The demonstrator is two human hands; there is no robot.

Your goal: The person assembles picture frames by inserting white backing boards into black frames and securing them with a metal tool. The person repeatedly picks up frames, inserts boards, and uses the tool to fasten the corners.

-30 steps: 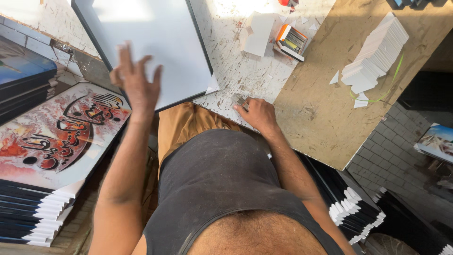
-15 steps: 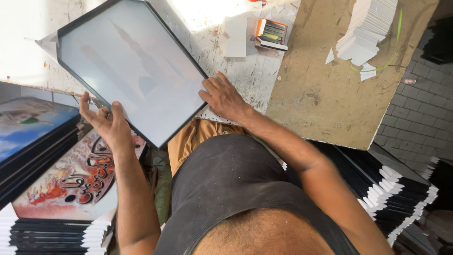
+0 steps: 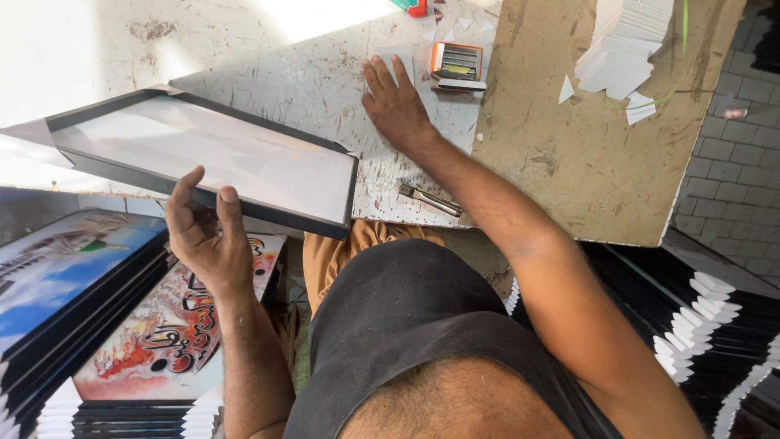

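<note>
A black picture frame [image 3: 211, 158] with a pale, blank face lies tilted over the white, scratched table [image 3: 268, 73], its near edge lifted. My left hand [image 3: 207, 240] grips that near edge from below, thumb and forefinger up against the black rail. Farther back on the table, my right hand [image 3: 398, 102] rests flat with fingers spread on a small pale card [image 3: 388, 58], just left of a small orange box [image 3: 459, 65].
A metal tool [image 3: 431, 197] lies at the table's front edge. A brown board [image 3: 585, 146] carries a pile of white card corners [image 3: 626, 36]. Printed pictures [image 3: 162, 341] are stacked at lower left, and black frames with white corners [image 3: 715, 325] at right.
The frame has swung down and left, now lying flatter and lengthwise. My left hand shifted to its near edge. My right hand left the frame and reached forward onto the table.
</note>
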